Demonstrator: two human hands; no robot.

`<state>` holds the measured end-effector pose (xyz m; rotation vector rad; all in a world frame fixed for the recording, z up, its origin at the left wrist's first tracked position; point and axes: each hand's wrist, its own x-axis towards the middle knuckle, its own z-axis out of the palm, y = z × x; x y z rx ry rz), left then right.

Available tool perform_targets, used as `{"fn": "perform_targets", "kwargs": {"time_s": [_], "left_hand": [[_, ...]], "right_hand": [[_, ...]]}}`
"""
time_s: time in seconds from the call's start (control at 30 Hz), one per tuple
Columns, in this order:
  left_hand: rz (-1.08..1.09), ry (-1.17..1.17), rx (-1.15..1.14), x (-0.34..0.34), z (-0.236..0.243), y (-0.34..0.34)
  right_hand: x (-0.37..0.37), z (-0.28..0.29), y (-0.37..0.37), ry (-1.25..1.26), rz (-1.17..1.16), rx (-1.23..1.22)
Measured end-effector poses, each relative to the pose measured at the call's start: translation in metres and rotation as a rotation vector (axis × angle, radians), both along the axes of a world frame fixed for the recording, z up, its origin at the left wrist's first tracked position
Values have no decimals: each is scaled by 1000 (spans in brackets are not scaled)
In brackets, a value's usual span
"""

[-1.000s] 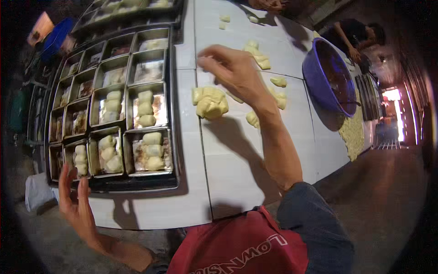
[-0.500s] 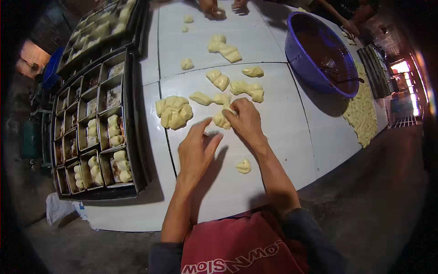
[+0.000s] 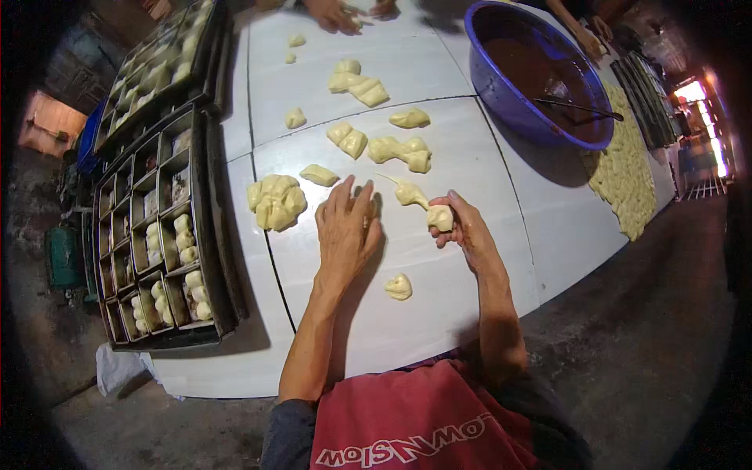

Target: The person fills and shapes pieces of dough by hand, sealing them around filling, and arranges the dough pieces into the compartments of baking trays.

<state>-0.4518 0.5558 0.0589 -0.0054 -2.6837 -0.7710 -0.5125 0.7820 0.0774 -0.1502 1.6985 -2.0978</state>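
A lump of pale yellow dough (image 3: 441, 218) sits in the fingers of my right hand (image 3: 468, 235), lifted at the right. A thin neck joins it to a stretched dough strip (image 3: 409, 193) on the table. My left hand (image 3: 345, 229) is palm down on the table with its fingers extended; what lies under the palm is mostly hidden. Just beyond its fingertips rests a small dough piece (image 3: 319, 175). To its left is a heap of dough lumps (image 3: 276, 202). A single dough ball (image 3: 398, 287) lies nearer me, between my forearms.
Metal baking tins (image 3: 149, 235) stand at the left, some compartments holding dough balls, with more tins (image 3: 160, 66) behind. A purple basin (image 3: 478, 74) with brown contents is at the far right, beside a dough sheet (image 3: 623, 176). Another person's hands (image 3: 333, 14) work at the far edge.
My right hand has moved right, drawing the dough lump away on a thin neck. My left hand has moved forward and turned palm down. The view has shifted slightly.
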Motion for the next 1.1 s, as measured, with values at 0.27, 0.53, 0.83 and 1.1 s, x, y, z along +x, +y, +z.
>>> {"fn": "perform_targets", "kwargs": {"time_s": [0.27,0.53,0.83,1.1], "left_hand": [[-247,-102,-174,-30,-1,57],[-195,-140,-200,-31,-5,66],[-348,-49,563,-16,42,94],[-137,-225,839,-24,52,122]], "right_hand": [[4,11,4,-167,22,353],[35,55,63,-210,-128,-188],[27,44,48,-141,-109,-95],[16,33,57,236,-337,283]]}}
